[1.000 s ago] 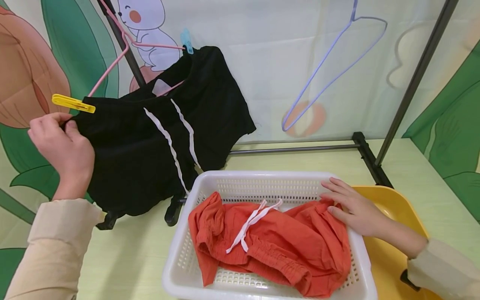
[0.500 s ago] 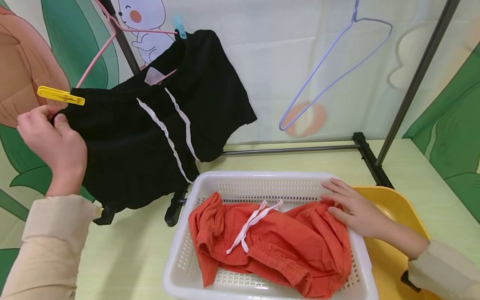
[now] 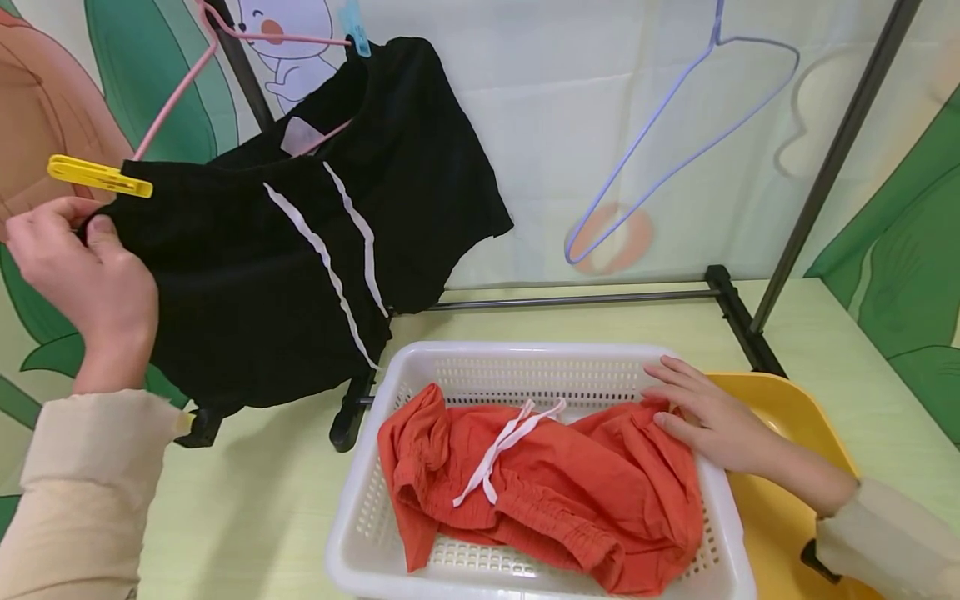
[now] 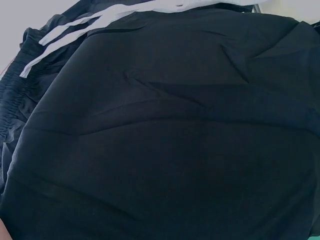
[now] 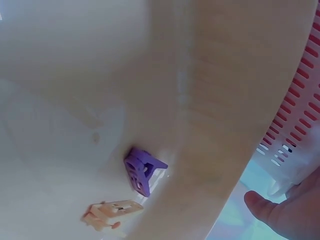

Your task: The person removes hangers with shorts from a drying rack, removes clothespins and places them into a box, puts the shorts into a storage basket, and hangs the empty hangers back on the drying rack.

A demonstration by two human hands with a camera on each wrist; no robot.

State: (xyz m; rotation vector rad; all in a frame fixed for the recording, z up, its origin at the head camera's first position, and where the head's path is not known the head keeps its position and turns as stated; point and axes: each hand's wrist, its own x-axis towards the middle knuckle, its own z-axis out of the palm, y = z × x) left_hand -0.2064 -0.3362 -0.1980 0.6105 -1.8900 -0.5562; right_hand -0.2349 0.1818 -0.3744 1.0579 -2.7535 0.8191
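Black shorts [image 3: 247,275] with two white drawstrings hang from a pink hanger [image 3: 177,96]. A yellow clothespin [image 3: 99,176] clips the waistband at the left, a light blue one [image 3: 355,30] at the upper right. My left hand [image 3: 90,279] pinches the shorts' edge just below the yellow clothespin. Their black cloth [image 4: 170,135] fills the left wrist view. On the right rim of a white basket [image 3: 525,354] rests my right hand [image 3: 712,417], fingers extended, touching red shorts [image 3: 570,492] with a white drawstring that lie inside.
A yellow basin [image 3: 780,417] stands right of the basket; a purple clothespin [image 5: 142,170] and a pale orange clothespin [image 5: 111,214] lie in it. A purple-blue hanger [image 3: 675,158] hangs at the right. The rack's black foot [image 3: 742,325] stands behind the basin.
My left hand has moved up and to the left, drawing the black shorts, their clothespins and the pink hanger along. The purple-blue hanger sways slightly. My right hand stays still.
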